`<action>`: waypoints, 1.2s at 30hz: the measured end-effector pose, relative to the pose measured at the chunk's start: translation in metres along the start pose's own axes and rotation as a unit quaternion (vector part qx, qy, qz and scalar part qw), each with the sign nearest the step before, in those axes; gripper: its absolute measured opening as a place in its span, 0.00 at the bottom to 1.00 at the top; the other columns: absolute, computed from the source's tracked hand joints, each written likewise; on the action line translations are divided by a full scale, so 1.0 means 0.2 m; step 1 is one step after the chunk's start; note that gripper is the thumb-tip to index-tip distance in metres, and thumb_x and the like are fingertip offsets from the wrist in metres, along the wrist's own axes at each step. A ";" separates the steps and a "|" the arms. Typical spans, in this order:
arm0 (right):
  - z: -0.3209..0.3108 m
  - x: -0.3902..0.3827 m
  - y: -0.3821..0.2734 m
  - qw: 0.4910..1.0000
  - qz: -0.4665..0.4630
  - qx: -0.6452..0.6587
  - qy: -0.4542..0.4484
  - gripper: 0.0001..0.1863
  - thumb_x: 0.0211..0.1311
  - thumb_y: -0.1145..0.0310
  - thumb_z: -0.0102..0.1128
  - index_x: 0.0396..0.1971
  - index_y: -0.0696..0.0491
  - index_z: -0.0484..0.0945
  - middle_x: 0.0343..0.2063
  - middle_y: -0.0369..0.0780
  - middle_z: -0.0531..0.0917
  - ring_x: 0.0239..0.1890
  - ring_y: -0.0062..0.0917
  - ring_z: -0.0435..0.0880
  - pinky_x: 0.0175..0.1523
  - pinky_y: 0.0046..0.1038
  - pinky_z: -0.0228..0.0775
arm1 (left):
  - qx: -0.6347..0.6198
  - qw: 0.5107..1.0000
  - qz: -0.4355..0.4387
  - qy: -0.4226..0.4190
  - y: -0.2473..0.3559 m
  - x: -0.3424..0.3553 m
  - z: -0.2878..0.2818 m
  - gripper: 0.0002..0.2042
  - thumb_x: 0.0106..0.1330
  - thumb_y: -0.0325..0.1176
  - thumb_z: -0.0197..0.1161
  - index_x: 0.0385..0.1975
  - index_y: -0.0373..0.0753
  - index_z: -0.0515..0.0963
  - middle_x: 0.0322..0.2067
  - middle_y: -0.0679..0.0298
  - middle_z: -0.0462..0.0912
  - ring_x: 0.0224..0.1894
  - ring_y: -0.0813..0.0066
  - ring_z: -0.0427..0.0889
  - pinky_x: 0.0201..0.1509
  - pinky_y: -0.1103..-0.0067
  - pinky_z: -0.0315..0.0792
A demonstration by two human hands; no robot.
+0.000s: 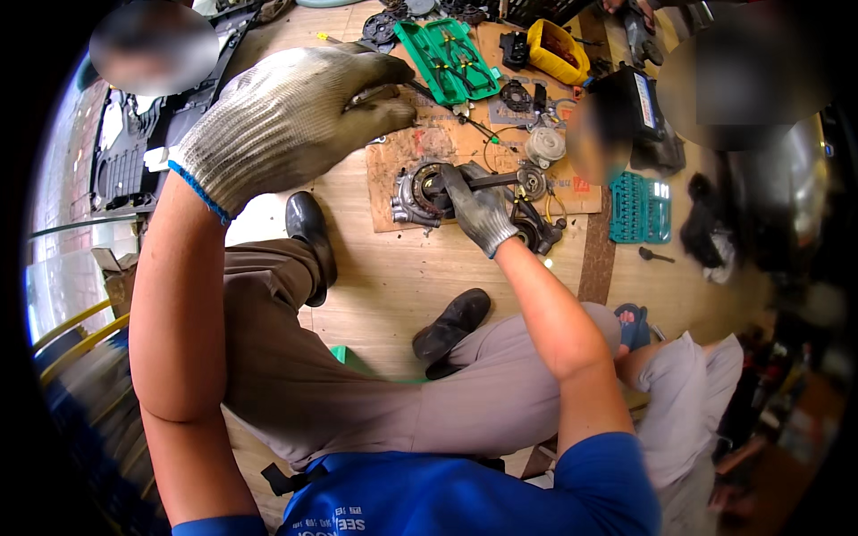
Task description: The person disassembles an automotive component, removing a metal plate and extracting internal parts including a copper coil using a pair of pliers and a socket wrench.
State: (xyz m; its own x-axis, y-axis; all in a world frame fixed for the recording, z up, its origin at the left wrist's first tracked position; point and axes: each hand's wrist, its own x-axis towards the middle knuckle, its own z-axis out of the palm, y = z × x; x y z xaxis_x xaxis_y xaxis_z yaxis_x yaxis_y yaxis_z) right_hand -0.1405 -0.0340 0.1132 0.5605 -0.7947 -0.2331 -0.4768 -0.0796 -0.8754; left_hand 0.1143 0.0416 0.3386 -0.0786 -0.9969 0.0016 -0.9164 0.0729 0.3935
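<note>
My left hand [299, 116], in a whitish knit work glove with a blue cuff edge, is raised high at the left. Its fingers are curled in; a thin dark piece shows by the fingertips, but what it is I cannot make out. Lower down, my right hand [478, 210], in a dirty grey glove, grips a dark metal bar [494, 180]. One end of the bar lies over a round metal housing [413, 195] with an open ring-shaped centre. The housing rests on a stained cardboard sheet [391, 161]. A small pulley-like part [532, 183] sits near the bar's other end.
Beyond the hands lie a green tool case [444, 58] with pliers and a yellow container [556, 52]. To the right are a teal socket case [639, 207], a hammer [551, 234] and a black box [630, 103]. Other people sit close by; one sandalled foot [633, 326] shows.
</note>
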 end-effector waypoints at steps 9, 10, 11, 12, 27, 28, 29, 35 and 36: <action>0.04 -0.07 0.04 0.997 -0.059 0.021 -0.035 0.21 0.78 0.52 0.62 0.45 0.58 0.85 0.37 0.46 0.89 0.40 0.35 0.88 0.49 0.34 0.78 | 0.023 1.000 0.003 0.017 0.03 -0.02 0.01 0.24 0.70 0.47 0.67 0.59 0.38 0.83 0.45 0.47 0.88 0.48 0.46 0.86 0.54 0.60 0.79; 0.05 -0.07 0.05 0.997 -0.065 -0.018 -0.024 0.21 0.78 0.52 0.61 0.44 0.58 0.86 0.36 0.47 0.88 0.40 0.36 0.88 0.48 0.35 0.78 | 0.028 0.999 0.014 0.028 0.03 -0.02 0.02 0.24 0.70 0.47 0.67 0.59 0.38 0.83 0.45 0.46 0.88 0.48 0.46 0.86 0.54 0.60 0.79; 0.06 -0.07 0.07 0.994 -0.104 -0.033 -0.013 0.21 0.78 0.52 0.60 0.43 0.58 0.86 0.35 0.47 0.88 0.40 0.37 0.88 0.48 0.35 0.78 | 0.017 0.999 0.024 0.045 0.02 -0.02 0.03 0.23 0.70 0.48 0.66 0.58 0.38 0.83 0.45 0.46 0.87 0.49 0.46 0.86 0.54 0.59 0.79; 0.07 -0.07 0.09 0.989 -0.143 -0.044 -0.005 0.21 0.78 0.52 0.59 0.42 0.58 0.86 0.35 0.48 0.88 0.39 0.39 0.88 0.47 0.36 0.78 | 0.016 1.000 0.008 0.017 0.03 -0.02 0.03 0.23 0.70 0.48 0.66 0.57 0.38 0.83 0.46 0.46 0.87 0.49 0.46 0.86 0.54 0.59 0.80; -0.20 -0.05 0.01 0.996 0.005 -0.016 -0.087 0.15 0.75 0.62 0.63 0.44 0.60 0.87 0.30 0.38 0.88 0.29 0.20 0.85 0.37 0.25 0.78 | 0.022 0.999 -0.020 -0.037 -0.01 -0.04 0.04 0.22 0.69 0.43 0.66 0.59 0.40 0.82 0.51 0.51 0.86 0.49 0.46 0.86 0.53 0.62 0.79; -0.20 -0.04 0.00 0.994 -0.007 -0.050 -0.093 0.14 0.74 0.62 0.63 0.42 0.60 0.87 0.29 0.39 0.88 0.30 0.21 0.86 0.39 0.27 0.80 | 0.023 0.998 -0.027 -0.047 -0.01 -0.03 0.04 0.22 0.69 0.42 0.66 0.59 0.39 0.82 0.50 0.51 0.86 0.49 0.46 0.86 0.53 0.62 0.80; -0.20 -0.03 -0.02 0.988 -0.067 -0.095 -0.100 0.14 0.74 0.61 0.63 0.39 0.58 0.89 0.25 0.41 0.87 0.30 0.27 0.87 0.54 0.33 0.81 | 0.025 0.997 -0.036 -0.056 -0.01 -0.02 0.04 0.21 0.68 0.42 0.67 0.58 0.39 0.82 0.50 0.51 0.86 0.49 0.46 0.86 0.53 0.62 0.80; -0.21 0.05 0.01 0.956 -0.159 -0.178 -0.172 0.15 0.74 0.58 0.62 0.39 0.54 0.89 0.25 0.40 0.87 0.32 0.32 0.88 0.65 0.35 0.76 | 0.008 0.999 -0.014 -0.036 0.01 0.01 0.06 0.22 0.66 0.42 0.69 0.57 0.38 0.83 0.49 0.49 0.86 0.49 0.46 0.86 0.53 0.61 0.80; -0.21 0.07 0.02 0.950 -0.204 -0.165 -0.172 0.15 0.73 0.57 0.63 0.40 0.52 0.90 0.29 0.41 0.88 0.34 0.34 0.88 0.58 0.36 0.77 | 0.007 0.999 -0.014 -0.038 0.01 0.00 0.06 0.22 0.65 0.42 0.69 0.57 0.38 0.83 0.50 0.49 0.86 0.49 0.46 0.86 0.53 0.61 0.80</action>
State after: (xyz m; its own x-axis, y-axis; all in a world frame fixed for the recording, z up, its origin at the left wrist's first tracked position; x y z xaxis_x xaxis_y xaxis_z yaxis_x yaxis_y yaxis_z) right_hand -0.1632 -0.0704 0.1250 0.9051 -0.4178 -0.0784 -0.3271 -0.5668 -0.7561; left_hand 0.1076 0.0417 0.3283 -0.0815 -0.9935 -0.0793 -0.9239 0.0454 0.3799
